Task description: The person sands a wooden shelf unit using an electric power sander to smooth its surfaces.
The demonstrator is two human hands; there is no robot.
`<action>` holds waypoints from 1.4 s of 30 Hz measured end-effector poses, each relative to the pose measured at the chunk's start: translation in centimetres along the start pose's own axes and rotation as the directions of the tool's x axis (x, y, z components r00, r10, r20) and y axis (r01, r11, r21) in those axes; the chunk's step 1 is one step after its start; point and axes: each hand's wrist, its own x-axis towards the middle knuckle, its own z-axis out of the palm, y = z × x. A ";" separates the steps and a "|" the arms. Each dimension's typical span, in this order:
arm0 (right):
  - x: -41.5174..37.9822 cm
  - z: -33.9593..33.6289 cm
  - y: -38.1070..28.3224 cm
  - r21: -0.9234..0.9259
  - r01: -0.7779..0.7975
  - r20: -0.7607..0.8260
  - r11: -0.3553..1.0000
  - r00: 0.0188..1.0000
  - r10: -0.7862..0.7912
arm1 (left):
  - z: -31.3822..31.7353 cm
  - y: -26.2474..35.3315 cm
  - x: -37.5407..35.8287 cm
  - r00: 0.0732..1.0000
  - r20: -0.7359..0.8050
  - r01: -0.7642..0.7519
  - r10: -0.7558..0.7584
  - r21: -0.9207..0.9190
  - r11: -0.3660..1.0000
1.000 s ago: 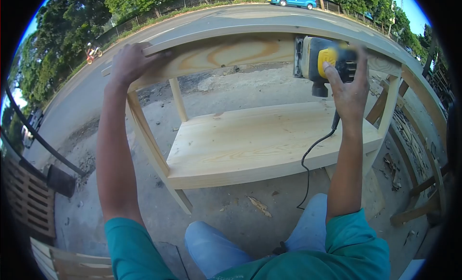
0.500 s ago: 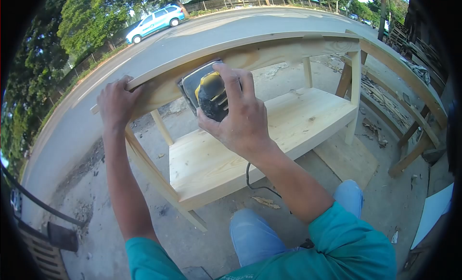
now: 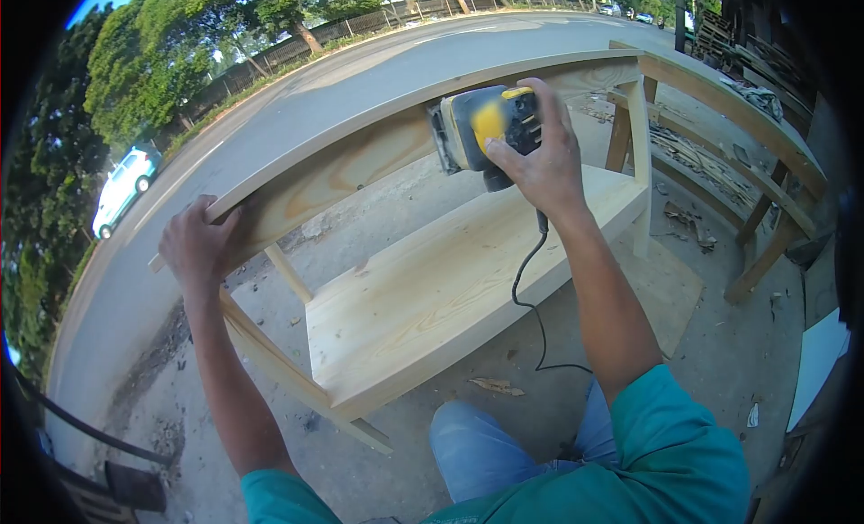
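My right hand (image 3: 543,159) is wrapped round a black and yellow electric sander (image 3: 490,128), whose pad faces left, close to the wide top board (image 3: 351,177) of a pale wooden frame. The sander's black cord (image 3: 525,270) hangs below my wrist and curves toward my knees. At the left end of the frame, my left hand (image 3: 196,243) grips that board, thumb on the near face and fingers over its top edge. Below the board is a broad wooden shelf (image 3: 414,294) with visible grain and a few knots.
A brown wooden trestle (image 3: 720,87) stands to the right, with scrap wood (image 3: 702,164) around it. Behind the frame runs a road (image 3: 297,101) with a light-coloured car (image 3: 126,189) at the left. A dry leaf (image 3: 496,386) lies on the ground near my knees.
My right hand has moved the sander right along the board, and its body has turned more side-on. My left hand keeps its hold. The car has moved left and down in view.
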 end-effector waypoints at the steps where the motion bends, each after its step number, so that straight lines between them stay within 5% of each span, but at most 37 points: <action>1: -0.5 0.3 -1.1 0.019 -0.010 0.020 1.000 1.000 0.009 | -0.1 0.1 -0.1 1.000 0.010 0.009 -0.009 -0.003 1.000; 5: -0.9 0.3 -5.0 0.036 -0.100 0.174 0.994 0.980 0.092 | -0.2 0.0 -0.5 1.000 -0.012 -0.003 0.003 0.001 1.000; 9: -0.9 -0.2 -3.1 0.044 -0.088 0.122 0.995 0.989 0.082 | -0.3 0.3 -0.8 0.999 -0.018 0.027 -0.028 -0.034 0.999; 19: 4.7 -7.2 14.2 -0.041 -0.039 -0.028 0.998 0.999 0.038 | -0.6 0.4 -1.3 0.999 -0.004 0.041 -0.041 -0.052 0.998; 23: 5.9 -9.4 18.5 -0.033 -0.181 -0.069 0.983 0.982 0.179 | -0.7 0.9 -1.3 0.998 -0.006 0.065 -0.065 -0.071 0.995; 32: 1.2 -6.6 9.4 0.031 -0.005 0.078 1.000 0.997 0.003 | -1.5 0.5 -1.8 0.991 0.069 0.120 -0.113 -0.109 0.987; 39: 1.7 -8.1 14.4 -0.044 -0.151 -0.045 0.988 0.988 0.149 | -0.7 0.1 -1.8 0.998 0.015 0.067 -0.066 -0.101 0.993; 42: 1.8 -7.6 14.0 -0.031 -0.090 -0.036 0.995 0.995 0.089 | -0.7 0.2 -1.9 0.998 0.015 0.066 -0.065 -0.061 0.996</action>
